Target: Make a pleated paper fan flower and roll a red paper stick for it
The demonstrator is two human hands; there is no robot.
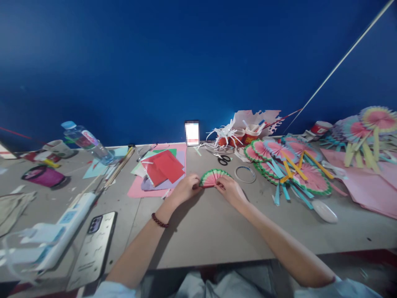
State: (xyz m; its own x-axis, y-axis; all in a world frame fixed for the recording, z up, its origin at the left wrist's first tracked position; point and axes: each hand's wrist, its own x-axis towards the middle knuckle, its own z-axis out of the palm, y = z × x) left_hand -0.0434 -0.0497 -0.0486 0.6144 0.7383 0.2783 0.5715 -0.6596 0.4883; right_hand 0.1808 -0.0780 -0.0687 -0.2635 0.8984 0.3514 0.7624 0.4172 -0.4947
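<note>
A pleated paper fan (pixel 211 176), pink with a green scalloped edge, is spread in a half circle on the grey table. My left hand (pixel 187 188) pinches its left end, fingers closed. My right hand (pixel 232 189) has its fingers closed on the fan's lower right part and covers some of the pleats. To the right of the fan lies a roll of clear tape (pixel 245 174). Black-handled scissors (pixel 223 159) rest just behind it. On the left, near my left hand, red paper sheets (pixel 169 165) lie over other coloured papers.
Finished paper rosettes (pixel 312 178) with ribbon strips pile up at the right, beside pink sheets (pixel 376 182). A lit phone (pixel 192 133) leans on the blue wall. Left stand a bottle (pixel 89 142), a power strip (pixel 70 227) and another phone (pixel 94 248).
</note>
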